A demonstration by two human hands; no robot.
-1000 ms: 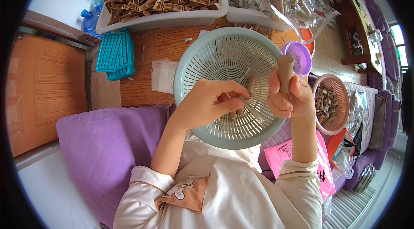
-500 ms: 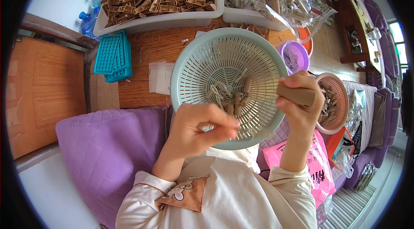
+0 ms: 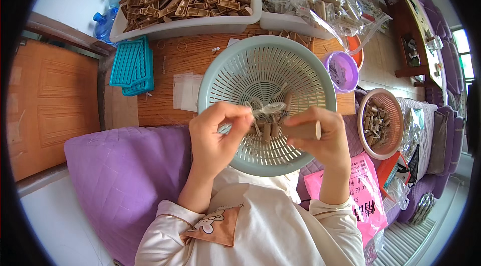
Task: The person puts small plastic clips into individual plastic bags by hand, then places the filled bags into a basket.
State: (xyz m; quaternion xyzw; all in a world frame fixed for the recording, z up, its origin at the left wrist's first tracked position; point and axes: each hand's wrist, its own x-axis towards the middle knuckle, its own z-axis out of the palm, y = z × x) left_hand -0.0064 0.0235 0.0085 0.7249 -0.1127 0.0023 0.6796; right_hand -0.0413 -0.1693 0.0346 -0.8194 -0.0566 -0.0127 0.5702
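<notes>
Fingers [image 3: 235, 115] of the left hand [image 3: 213, 138] are pressed together, pinching a thin clear strip [image 3: 268, 109] that runs toward the right hand [image 3: 320, 141]. That hand's fingers are curled around a short brown tube [image 3: 303, 129], whose long axis lies roughly level, its pale open end pointing to the person's right. Both hands hover over a pale green perforated basket [image 3: 310, 78] with a few more brown pieces [image 3: 268, 130] lying in its bottom.

A pink printed bag [image 3: 368, 198] lies by the right elbow (its lettering is red). Clear plastic bags [image 3: 325, 3] are heaped in a white tray [image 3: 280, 20] at the top, beside another white tray [image 3: 185, 28] piled with brown blocks. Teal grid trays [image 3: 131, 65] and a white paper sheet [image 3: 186, 90] lie on the wooden tabletop [image 3: 170, 55]. A purple bowl [image 3: 340, 70] and a pinkish basket [image 3: 382, 123] of brown pieces stand to the right. A purple quilted cushion [image 3: 120, 181] covers the seat, an orange wooden door [image 3: 50, 105] is at left, and blue water bottles [image 3: 106, 15] stand beyond it.
</notes>
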